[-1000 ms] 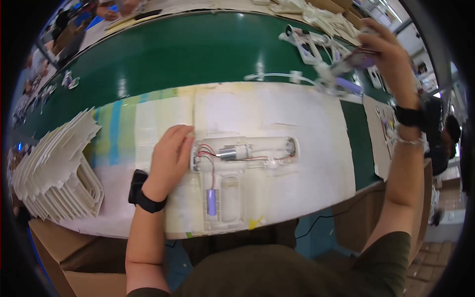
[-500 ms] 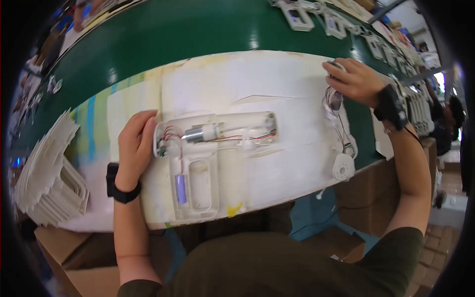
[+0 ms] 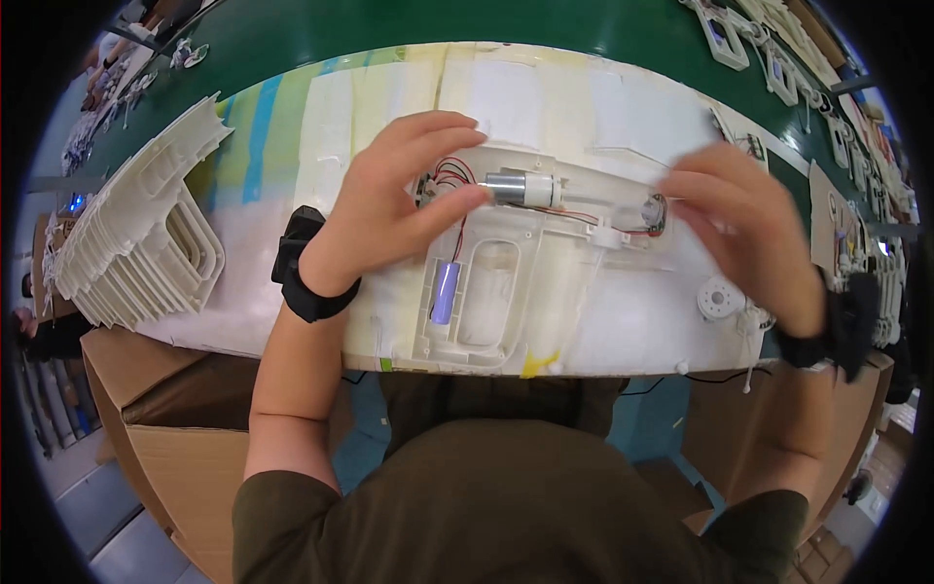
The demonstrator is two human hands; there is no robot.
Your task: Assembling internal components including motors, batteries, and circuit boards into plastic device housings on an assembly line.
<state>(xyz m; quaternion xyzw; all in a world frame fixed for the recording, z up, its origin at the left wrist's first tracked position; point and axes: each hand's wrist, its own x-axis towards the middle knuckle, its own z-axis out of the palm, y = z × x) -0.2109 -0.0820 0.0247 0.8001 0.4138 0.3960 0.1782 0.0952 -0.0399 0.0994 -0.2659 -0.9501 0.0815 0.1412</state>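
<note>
A white plastic handheld-device housing half point(image 3: 540, 234) lies open side up before me, its handle loop toward my body. Inside it sit a silver motor point(image 3: 505, 188) with a white gear section, red and black wires point(image 3: 457, 173), a purple cylindrical battery point(image 3: 445, 292) in the handle and a small part point(image 3: 654, 208) at the right end. My left hand point(image 3: 399, 190) is open over the left end, thumb by the motor and fingers apart beyond the far edge. My right hand point(image 3: 744, 214), smeared by motion, is at the right end; whether it holds anything is unclear.
Nested white housing shells point(image 3: 146, 234) stand at the left on the paper-covered board point(image 3: 623, 331). A round white part with holes point(image 3: 719, 298) lies at the right, partly near my wrist. More white housings point(image 3: 778, 73) line the green table point(image 3: 389, 29). Cardboard boxes point(image 3: 209, 477) stand below.
My right hand has come from the wired parts at the right to the housing's right end. My left hand has reached farther over the left end. The whole view has shifted.
</note>
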